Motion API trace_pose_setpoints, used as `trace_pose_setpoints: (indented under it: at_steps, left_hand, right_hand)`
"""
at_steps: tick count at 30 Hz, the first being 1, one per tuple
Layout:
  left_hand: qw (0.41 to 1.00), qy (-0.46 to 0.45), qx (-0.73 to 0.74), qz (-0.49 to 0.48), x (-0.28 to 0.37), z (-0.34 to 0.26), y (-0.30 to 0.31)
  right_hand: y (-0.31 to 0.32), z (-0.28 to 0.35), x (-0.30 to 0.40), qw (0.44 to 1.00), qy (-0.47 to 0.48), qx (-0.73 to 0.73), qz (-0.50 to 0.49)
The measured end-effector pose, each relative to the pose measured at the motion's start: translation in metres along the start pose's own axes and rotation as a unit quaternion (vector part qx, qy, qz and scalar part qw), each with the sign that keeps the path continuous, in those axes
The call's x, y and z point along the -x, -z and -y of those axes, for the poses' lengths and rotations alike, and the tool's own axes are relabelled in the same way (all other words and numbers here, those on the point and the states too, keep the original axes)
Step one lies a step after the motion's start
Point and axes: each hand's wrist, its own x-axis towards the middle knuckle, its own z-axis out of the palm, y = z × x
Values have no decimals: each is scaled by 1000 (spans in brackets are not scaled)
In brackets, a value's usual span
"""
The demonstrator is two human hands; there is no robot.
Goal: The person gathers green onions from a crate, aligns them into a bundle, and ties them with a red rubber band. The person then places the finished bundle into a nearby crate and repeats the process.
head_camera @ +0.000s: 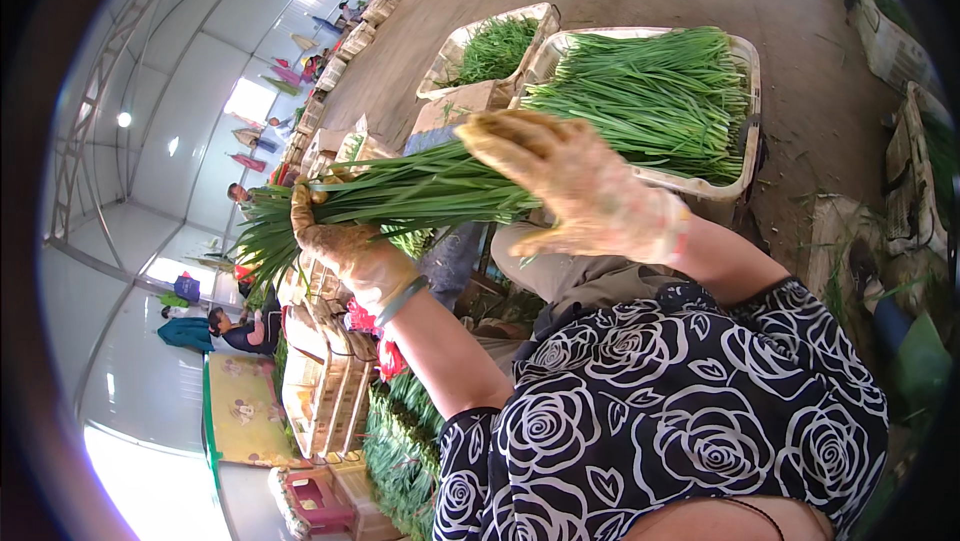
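Observation:
My left hand (pixel 352 248), in a stained work glove, is closed around the leafy part of a bundle of long green garlic chives (pixel 427 192). The leaf tips droop past the fingers at the left. My right hand (pixel 577 185), also gloved and slightly blurred, is raised beside the pale cut ends, fingers extended and thumb apart; it grips nothing. Whether its palm touches the stalks I cannot tell. Just beyond it, a white plastic crate (pixel 754 68) holds a thick layer of similar chives (pixel 637 91).
A smaller crate (pixel 431 80) with loose greens (pixel 499 50) stands behind. Stacked crates (pixel 322 383) and bundled greens (pixel 401 451) are at the lower left. More crates (pixel 911 173) line the right side. Co-workers (pixel 244 331) sit along the left wall.

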Motion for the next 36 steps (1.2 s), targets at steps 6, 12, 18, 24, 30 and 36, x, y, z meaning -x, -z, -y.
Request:
trace_pose_setpoints:
  at_steps: [6,12,18,24,30,36]
  left_hand:
    - [998,29,-17,-59,-10,0,10]
    - [990,39,-21,-131,-22,-11,60]
    - [992,26,-27,-119,-42,7,66]
    - [975,143,131,-112,-63,0,114]
    - [978,182,100,-2,-64,6,142]
    - [978,159,77,-107,-66,22,113]
  right_hand:
    - [-44,-20,-24,898,-86,-395,-172]
    - [-11,-58,21,576,-293,-747,-154]
    - [-55,-41,-3,914,-184,-360,-32]
    - [-27,-47,9,745,-339,-572,58]
    - [-28,-57,24,846,-226,-483,9]
    - [-95,-41,-6,980,-192,-47,27]
